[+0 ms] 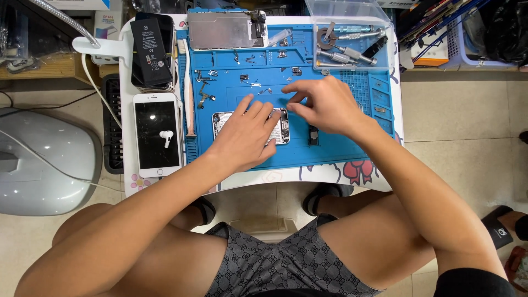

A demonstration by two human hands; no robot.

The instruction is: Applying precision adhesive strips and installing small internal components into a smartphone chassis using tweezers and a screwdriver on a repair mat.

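Clear tray (352, 16) holds screwdrivers (345, 55); left hand (245, 135) flat on opened phone (281, 127) (mostly covered), right hand (324, 104) pinching something tiny, blue mat (330, 146).

Beige tiled floor (467, 126) is showing on both sides of a small white table (125, 137). A grey rounded appliance (38, 165) is sitting on the floor at left, cables trailing over it. A wooden shelf (49, 66) is standing behind. Even light is falling throughout.
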